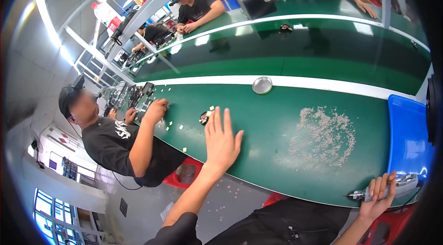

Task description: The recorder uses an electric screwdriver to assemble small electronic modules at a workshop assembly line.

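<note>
My left hand (220,140) reaches over the green work table with its fingers stretched out and holds nothing. Beside its fingertips lies a small black part with a yellow and white piece (204,117); whether they touch I cannot tell. At the table's near right edge, my right hand (379,195) is wrapped round a grey electric screwdriver (406,183), whose bit points left. Between the hands, toward the right, many tiny silvery screw-like pieces (323,136) are scattered on the table.
A round metal dish (262,85) stands by the white rail (318,86). At the right is a blue bin (408,134). To the left a co-worker (124,139) handles parts among small pale squares (181,127). Beyond the rail runs a dark green belt (230,60); other people sit past it.
</note>
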`<state>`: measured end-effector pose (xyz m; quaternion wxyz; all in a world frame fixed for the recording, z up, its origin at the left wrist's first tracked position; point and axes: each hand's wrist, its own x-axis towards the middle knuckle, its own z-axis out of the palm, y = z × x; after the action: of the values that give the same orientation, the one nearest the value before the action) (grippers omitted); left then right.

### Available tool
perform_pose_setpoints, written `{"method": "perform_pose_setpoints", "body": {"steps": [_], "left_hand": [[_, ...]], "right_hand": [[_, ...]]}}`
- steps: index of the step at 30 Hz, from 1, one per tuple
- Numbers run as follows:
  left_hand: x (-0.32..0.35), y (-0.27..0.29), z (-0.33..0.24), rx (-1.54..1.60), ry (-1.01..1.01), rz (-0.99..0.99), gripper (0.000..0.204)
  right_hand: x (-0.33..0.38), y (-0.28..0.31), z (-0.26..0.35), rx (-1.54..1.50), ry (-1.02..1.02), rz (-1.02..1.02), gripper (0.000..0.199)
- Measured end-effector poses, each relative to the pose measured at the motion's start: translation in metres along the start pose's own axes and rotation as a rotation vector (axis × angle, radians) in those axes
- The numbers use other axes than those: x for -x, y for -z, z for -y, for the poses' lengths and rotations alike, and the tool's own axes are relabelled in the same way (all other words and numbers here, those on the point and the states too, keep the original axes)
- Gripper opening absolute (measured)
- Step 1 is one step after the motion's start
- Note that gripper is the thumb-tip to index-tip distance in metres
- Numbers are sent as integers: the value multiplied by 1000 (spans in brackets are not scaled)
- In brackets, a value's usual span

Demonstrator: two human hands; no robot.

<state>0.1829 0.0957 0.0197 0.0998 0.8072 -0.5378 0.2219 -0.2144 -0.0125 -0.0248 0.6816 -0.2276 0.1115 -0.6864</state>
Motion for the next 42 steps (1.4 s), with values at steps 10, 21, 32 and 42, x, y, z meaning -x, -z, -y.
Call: {"method": "perform_pose_setpoints", "body": {"steps": [10, 21, 32, 42], "left_hand": [[-59, -16, -96, 630, -436, -65, 16], [-8, 52, -179, 1084, -1212, 324, 16], [48, 7, -181, 934, -1826, 710, 16], [49, 0, -183, 932, -1681, 562, 45]], "right_hand": [[-2, -10, -8, -15, -35, -43, 11], [6, -4, -12, -159, -219, -184, 6], [3, -6, -15, -99, -154, -74, 7], [1, -10, -9, -28, -51, -167, 14]]}}
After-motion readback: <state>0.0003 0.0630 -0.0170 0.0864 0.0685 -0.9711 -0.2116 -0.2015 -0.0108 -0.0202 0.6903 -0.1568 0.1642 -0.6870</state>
